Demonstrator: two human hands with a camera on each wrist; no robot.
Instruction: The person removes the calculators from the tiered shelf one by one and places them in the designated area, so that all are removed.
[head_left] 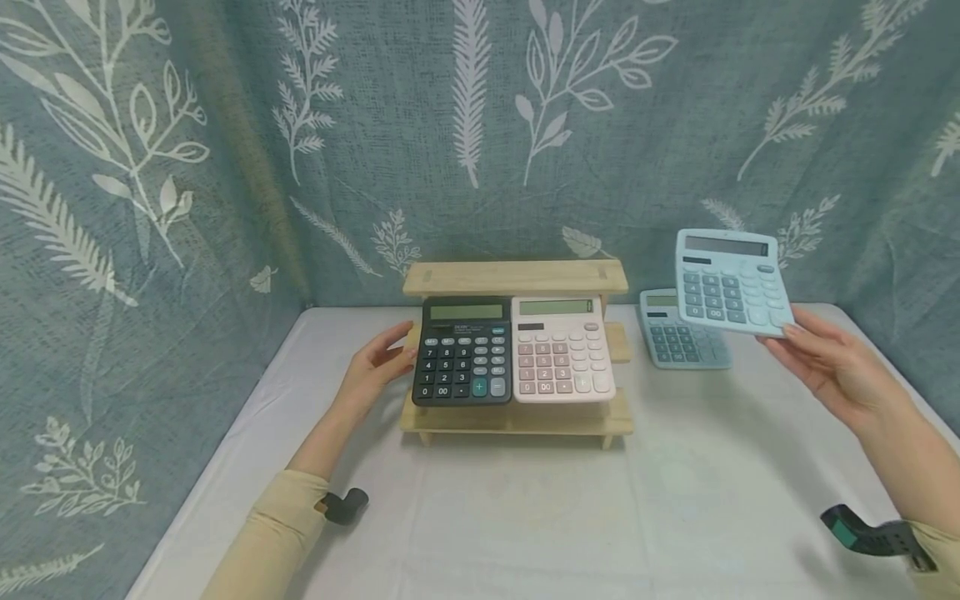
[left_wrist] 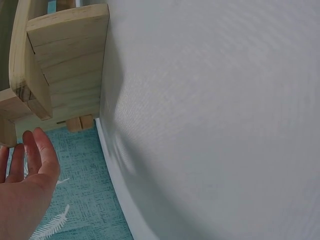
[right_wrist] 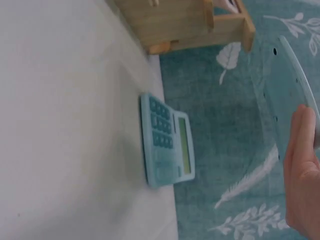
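My right hand (head_left: 843,362) pinches a light blue calculator (head_left: 731,283) by its lower right corner and holds it up in the air. In the right wrist view its underside (right_wrist: 285,95) shows, with the fingers along it. A second blue calculator (head_left: 678,346) lies on the table behind and below. On the wooden rack (head_left: 517,421) a black calculator (head_left: 465,354) and a pink-white calculator (head_left: 562,354) lean side by side. My left hand (head_left: 375,367) is at the rack's left end, beside the black calculator, fingers loosely bent and holding nothing; whether the fingertips touch is unclear.
A white cloth (head_left: 525,517) covers the table. Behind it and at the sides hangs a blue-green curtain (head_left: 420,133) with white leaf patterns. The rack's top bar (head_left: 517,277) stands above the two leaning calculators. Each wrist wears a dark camera strap.
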